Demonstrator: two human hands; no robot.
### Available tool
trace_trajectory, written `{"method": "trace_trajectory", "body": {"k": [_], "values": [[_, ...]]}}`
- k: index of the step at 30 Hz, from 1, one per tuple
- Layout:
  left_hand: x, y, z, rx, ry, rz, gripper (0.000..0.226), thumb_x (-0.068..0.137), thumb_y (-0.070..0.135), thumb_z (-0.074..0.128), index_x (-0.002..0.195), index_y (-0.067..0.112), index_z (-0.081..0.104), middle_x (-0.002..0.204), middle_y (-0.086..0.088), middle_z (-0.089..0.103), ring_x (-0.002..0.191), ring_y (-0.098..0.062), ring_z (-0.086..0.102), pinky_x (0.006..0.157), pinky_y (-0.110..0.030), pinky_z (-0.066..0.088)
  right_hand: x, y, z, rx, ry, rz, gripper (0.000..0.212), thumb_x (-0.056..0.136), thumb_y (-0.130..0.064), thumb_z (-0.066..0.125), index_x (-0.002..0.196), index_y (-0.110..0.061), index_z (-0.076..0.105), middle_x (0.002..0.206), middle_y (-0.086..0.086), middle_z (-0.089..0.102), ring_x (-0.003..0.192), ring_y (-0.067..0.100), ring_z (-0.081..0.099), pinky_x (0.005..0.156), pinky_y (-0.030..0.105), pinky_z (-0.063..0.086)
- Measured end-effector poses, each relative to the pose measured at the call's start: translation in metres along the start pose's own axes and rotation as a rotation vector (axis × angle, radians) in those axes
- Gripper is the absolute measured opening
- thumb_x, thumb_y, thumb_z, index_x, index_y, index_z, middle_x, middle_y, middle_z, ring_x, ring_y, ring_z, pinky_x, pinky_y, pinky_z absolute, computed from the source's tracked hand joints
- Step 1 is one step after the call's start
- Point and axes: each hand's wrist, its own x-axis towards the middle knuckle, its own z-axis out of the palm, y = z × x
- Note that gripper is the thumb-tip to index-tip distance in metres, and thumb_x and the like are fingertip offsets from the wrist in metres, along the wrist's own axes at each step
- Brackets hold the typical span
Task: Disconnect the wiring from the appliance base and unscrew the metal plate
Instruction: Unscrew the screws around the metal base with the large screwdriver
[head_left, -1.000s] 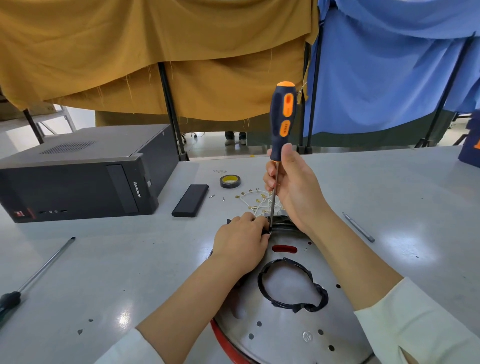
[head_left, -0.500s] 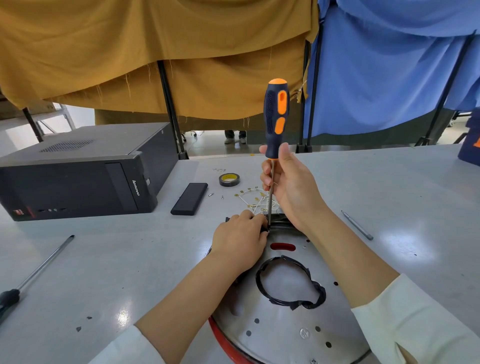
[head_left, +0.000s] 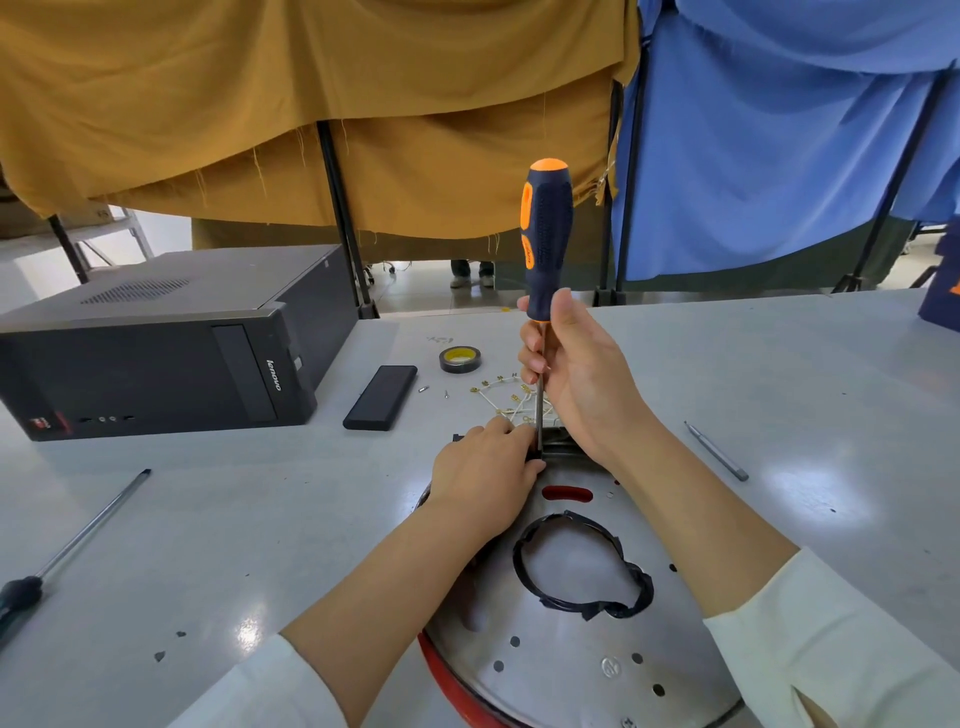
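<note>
Little has moved: the black-and-orange-handled screwdriver (head_left: 545, 244) has only turned slightly in the right hand (head_left: 576, 384), whose grip pinches its shaft; the left hand (head_left: 485, 475) steadies the round silver metal plate (head_left: 576, 654) on the tabletop (head_left: 260, 519), so unscrewing continues.

Right hand (head_left: 582, 384) holds an upright screwdriver (head_left: 545, 249) by its lower handle, tip at the far edge of the metal plate (head_left: 571, 654); left hand (head_left: 483, 475) grips there beside it.

Cream long sleeves (head_left: 831, 654) (pushed up), bare forearms.
</note>
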Motion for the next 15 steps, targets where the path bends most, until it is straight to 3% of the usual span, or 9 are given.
{"method": "trace_trajectory", "body": {"k": [5,9,11,15], "values": [[0.0024,0.0014,-0.0002,0.019,0.011,0.010,0.027,0.098,0.040,0.039,0.111,0.019,0.049,0.113,-0.001,0.053,0.103,-0.023,0.051,0.068,-0.033,0.039,0.0002,-0.0009,-0.0007,0.046,-0.029,0.005,0.047,0.099,-0.047,0.023,0.112,-0.015,0.054,0.061,-0.004,0.037,0.054,0.008,0.027,0.056,0.026,0.025],[0.0034,0.0018,-0.0001,0.012,0.024,0.024,0.025,0.098,0.039,0.039,0.109,0.019,0.049,0.110,-0.001,0.053,0.100,-0.023,0.052,0.065,-0.032,0.040,-0.0001,-0.0041,-0.0013,-0.017,-0.008,-0.031,0.050,0.086,-0.064,0.047,0.114,-0.023,0.049,0.063,-0.004,0.033,0.055,0.009,0.026,0.055,0.027,0.023],[0.0040,0.0018,0.0005,0.018,0.029,0.026,0.025,0.098,0.039,0.039,0.110,0.019,0.048,0.111,0.000,0.052,0.100,-0.023,0.053,0.065,-0.033,0.041,-0.0008,-0.0037,-0.0025,-0.111,0.031,-0.074,0.042,0.087,-0.056,0.054,0.113,-0.022,0.049,0.062,-0.008,0.036,0.053,0.006,0.030,0.054,0.025,0.027],[0.0049,0.0028,0.0042,0.059,0.040,0.029,0.025,0.099,0.039,0.037,0.109,0.017,0.046,0.112,-0.001,0.051,0.100,-0.023,0.052,0.064,-0.032,0.037,-0.0035,-0.0019,-0.0018,-0.153,0.069,-0.160,0.024,0.097,-0.040,0.042,0.108,-0.022,0.053,0.059,-0.010,0.037,0.051,0.005,0.030,0.051,0.023,0.027]]}}
